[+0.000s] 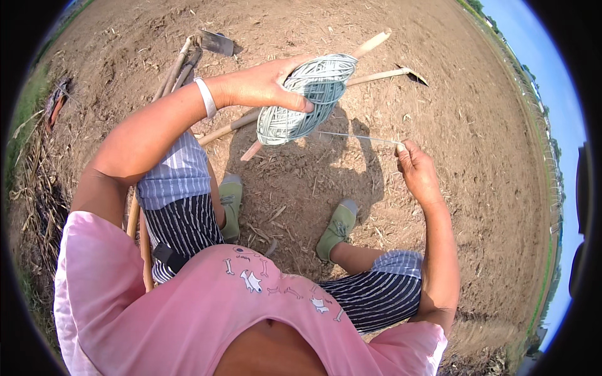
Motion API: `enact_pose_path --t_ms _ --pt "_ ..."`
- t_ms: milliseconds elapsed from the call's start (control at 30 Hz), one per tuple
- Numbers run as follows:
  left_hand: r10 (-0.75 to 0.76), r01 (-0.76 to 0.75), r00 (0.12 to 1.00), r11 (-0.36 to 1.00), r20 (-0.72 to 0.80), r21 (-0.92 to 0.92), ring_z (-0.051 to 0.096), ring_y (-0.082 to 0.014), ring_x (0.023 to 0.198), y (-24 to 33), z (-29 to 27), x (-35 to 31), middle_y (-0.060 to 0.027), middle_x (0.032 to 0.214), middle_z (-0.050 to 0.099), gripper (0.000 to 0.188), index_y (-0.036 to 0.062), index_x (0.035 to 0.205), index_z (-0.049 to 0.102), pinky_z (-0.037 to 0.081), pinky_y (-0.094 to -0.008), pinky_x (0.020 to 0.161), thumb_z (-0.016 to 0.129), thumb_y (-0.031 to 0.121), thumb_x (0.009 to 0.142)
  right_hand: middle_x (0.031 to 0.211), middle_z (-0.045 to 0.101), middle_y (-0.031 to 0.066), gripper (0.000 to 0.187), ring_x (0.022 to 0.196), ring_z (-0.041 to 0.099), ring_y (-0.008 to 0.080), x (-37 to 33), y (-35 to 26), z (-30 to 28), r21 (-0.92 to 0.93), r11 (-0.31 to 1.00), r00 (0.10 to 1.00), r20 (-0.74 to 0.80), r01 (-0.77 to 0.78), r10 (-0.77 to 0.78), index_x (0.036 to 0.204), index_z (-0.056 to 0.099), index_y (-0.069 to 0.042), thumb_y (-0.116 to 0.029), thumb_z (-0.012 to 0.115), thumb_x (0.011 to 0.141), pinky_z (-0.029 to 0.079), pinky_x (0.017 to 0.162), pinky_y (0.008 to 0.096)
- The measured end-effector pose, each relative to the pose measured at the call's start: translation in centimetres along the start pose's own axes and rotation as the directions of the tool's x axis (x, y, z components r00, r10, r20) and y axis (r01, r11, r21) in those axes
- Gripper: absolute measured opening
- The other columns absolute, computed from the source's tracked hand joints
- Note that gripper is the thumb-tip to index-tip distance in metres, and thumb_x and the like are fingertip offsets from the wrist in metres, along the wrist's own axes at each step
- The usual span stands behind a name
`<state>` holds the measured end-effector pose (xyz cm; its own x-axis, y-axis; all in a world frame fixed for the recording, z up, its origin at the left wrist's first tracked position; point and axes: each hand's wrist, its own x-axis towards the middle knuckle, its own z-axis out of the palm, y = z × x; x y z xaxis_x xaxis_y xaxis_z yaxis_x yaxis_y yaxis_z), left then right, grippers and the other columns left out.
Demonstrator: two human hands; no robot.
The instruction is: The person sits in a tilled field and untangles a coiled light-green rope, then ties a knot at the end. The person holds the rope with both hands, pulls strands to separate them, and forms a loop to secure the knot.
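My left hand (266,84) grips a fat spool of pale grey-green string (306,99) wound on a wooden stick (370,45), held up over the bare soil. A thin strand (357,136) runs from the spool rightward to my right hand (417,172), which pinches its end between thumb and fingers. A white band sits on my left wrist (205,97). My feet in green shoes (338,229) stand on the dirt below.
Long wooden-handled tools lie on the ground: a hoe blade (216,42) at top left, another blade (414,75) at upper right, handles (141,232) by my left leg. Dry tilled soil (476,150) spreads around; grass and dead stalks (31,156) edge the left.
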<state>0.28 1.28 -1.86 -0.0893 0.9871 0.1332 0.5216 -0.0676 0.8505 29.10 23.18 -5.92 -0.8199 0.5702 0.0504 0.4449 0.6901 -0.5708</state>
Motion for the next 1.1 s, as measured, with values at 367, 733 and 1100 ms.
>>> enact_pose_path --t_ms 367,733,1100 --pt "0.168 -0.366 0.883 0.831 0.437 0.419 0.053 -0.0339 0.116 2.2 6.3 -0.7 -0.0153 0.125 0.050 0.084 0.0100 0.141 0.040 0.048 -0.0421 0.094 0.076 0.015 0.066 0.069 0.051 0.0035 0.034 0.060 0.048 0.0134 -0.7 -3.4 -1.4 0.014 0.993 0.990 -0.077 0.115 -0.114 0.089 0.054 -0.005 -0.034 0.046 0.104 0.042 0.057 0.0289" --pt "0.133 -0.395 0.818 0.838 -0.560 -0.377 0.054 -0.0227 0.121 4.8 -1.1 1.1 -0.0125 0.130 0.055 0.067 0.0052 0.139 0.039 0.045 -0.0399 0.104 0.071 0.021 0.082 0.074 0.054 0.0044 0.035 0.069 0.052 0.0135 -0.9 -6.5 0.5 0.270 0.962 0.992 0.112 0.033 -0.066 0.092 0.053 -0.004 -0.035 0.044 0.105 0.046 0.064 0.0300" --pt "-0.018 -0.150 0.981 0.559 -0.193 -0.816 0.065 -0.0190 0.108 1.5 -1.1 1.2 -0.0099 0.123 0.063 0.045 0.0029 0.132 0.049 0.055 -0.0317 0.093 0.062 0.023 0.094 0.073 0.055 0.0149 0.032 0.069 0.055 0.0299 0.4 -4.5 3.1 0.257 0.966 0.965 0.256 -0.020 -0.049 0.096 0.054 -0.003 -0.033 0.046 0.103 0.045 0.063 0.0387"
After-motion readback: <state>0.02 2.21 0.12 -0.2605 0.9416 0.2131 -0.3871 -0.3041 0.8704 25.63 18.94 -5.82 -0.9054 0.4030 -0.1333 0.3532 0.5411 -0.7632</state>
